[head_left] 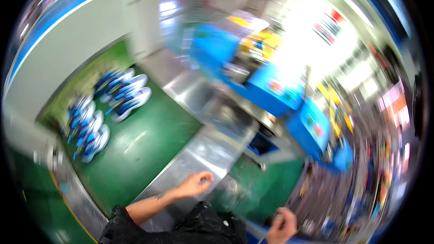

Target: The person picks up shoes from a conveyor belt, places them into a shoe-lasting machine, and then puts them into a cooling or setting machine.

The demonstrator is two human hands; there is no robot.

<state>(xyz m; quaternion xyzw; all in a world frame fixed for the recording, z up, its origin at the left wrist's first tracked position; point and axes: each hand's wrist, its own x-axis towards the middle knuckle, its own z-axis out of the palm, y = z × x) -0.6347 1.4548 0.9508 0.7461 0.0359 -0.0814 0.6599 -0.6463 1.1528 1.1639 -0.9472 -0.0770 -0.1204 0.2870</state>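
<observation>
My left hand [197, 184] hangs over the shiny metal ledge [190, 156], its fingers loosely bent. A gap shows between thumb and fingers, and nothing is visible in it. Lower right, beside the grey slatted surface, my right hand [282, 227] is curled and somewhat blurred. What its fingers hold, if anything, is hidden. Neither hand touches the blue-and-white shoes, which stand in two rows on the green surface at left: a nearer row [96, 138] and a farther row [131, 95].
Blue machine housings [275, 88] with yellow parts stand ahead and to the right. A pale panel [77, 36] rises behind the shoes. At right lies a grey slatted surface [325, 194] with blurred items along its far side. Green floor [257, 185] shows below the machines.
</observation>
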